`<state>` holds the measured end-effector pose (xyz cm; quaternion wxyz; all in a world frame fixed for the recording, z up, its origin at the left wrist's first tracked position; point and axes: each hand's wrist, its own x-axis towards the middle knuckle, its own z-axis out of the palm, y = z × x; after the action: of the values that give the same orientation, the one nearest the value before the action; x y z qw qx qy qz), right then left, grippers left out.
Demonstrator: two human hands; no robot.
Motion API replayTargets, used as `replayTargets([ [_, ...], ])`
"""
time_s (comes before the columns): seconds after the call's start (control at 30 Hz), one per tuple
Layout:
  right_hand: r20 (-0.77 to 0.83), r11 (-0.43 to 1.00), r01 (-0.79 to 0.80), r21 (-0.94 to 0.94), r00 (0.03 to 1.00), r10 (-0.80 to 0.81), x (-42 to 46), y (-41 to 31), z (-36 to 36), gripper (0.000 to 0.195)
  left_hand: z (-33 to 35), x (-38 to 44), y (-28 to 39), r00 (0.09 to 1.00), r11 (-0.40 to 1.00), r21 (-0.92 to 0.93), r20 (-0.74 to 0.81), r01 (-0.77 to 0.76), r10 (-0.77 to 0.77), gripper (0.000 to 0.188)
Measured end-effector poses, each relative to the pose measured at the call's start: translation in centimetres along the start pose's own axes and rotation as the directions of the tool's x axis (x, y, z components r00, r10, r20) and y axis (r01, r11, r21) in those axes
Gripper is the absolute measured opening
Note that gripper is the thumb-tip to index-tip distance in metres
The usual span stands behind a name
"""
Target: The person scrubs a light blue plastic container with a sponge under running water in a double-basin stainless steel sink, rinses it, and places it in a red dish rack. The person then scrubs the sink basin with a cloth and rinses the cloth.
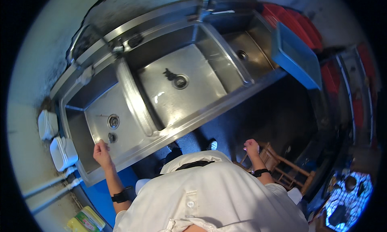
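My left hand (102, 154) hangs over the left basin (99, 102) of a stainless steel sink, fingers curled in and nothing visible in them. Close by on the basin floor lies a round drain strainer (112, 137), beside the drain (113, 121). My right hand (252, 147) is away from the sink, over the floor near a bamboo chair (276, 159). Its fingers are curled too, with no object showing. In the middle basin (187, 59), a dark wet scrap (170, 74) lies against the drain (180, 81).
A blue plastic tub (297, 56) rests tilted across the right basin's end, with red plastic baskets (287, 20) behind. Faucets (118, 47) rise along the back ledge. White containers (63, 153) stand at the left rim, above pipes (54, 186). A yellow package (86, 221) sits lower left.
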<state>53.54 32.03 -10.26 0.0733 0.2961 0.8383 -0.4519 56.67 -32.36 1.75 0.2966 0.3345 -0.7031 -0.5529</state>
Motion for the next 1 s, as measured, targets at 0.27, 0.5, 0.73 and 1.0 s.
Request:
replayTargets([
  [0.27,-0.209,0.654,-0.189,-0.732,0.977,0.048,-5.5,31.8,-13.8,0.016,21.7,-7.3,2.9,0.868,0.998,-0.067,0.495,-0.013,0.044,0.014],
  [0.5,-0.356,0.619,-0.779,-0.098,0.609,0.709,-17.7,34.7,-16.0,0.031,42.4,-18.8,10.0,0.549,0.98,-0.079,0.819,-0.182,0.168,0.021],
  [0.73,-0.291,0.338,-0.878,0.338,0.244,0.925,-29.0,32.8,-6.4,0.039,57.2,-27.3,10.3,0.139,0.878,-0.452,0.87,-0.16,0.473,0.041],
  [1.0,0.05,-0.017,-0.585,0.811,0.04,0.998,-35.0,29.6,9.4,0.035,68.9,-33.3,11.3,-0.213,0.862,-0.503,0.85,-0.061,0.481,0.013],
])
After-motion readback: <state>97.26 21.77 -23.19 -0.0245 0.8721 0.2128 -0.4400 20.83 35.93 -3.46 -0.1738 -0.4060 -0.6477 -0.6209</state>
